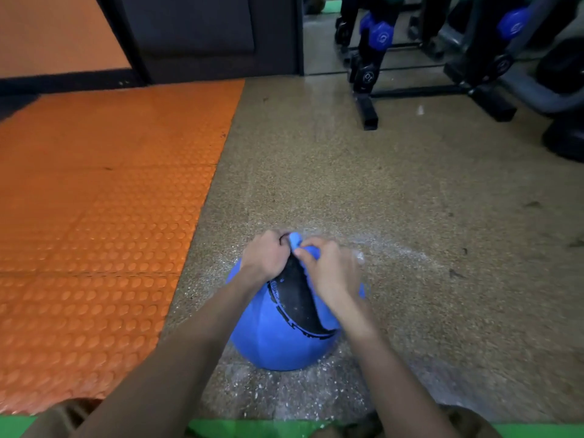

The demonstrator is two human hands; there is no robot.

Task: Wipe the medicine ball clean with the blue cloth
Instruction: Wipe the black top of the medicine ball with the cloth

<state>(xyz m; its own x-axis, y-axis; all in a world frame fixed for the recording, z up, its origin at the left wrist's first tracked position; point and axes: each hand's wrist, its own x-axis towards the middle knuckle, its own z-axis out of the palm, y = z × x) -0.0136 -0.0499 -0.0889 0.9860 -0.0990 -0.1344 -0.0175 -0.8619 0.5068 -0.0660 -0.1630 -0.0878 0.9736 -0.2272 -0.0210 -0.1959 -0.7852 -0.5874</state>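
While the ball [278, 336] rests on the floor [379, 216], left hand [264, 257] and right hand [331, 273] curl over its top, each pinching the cloth [295, 240]. Wiping seems under way; next, drag the cloth down its side.

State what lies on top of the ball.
The left hand and right hand hold the cloth on the ball. The surface under them is covered.
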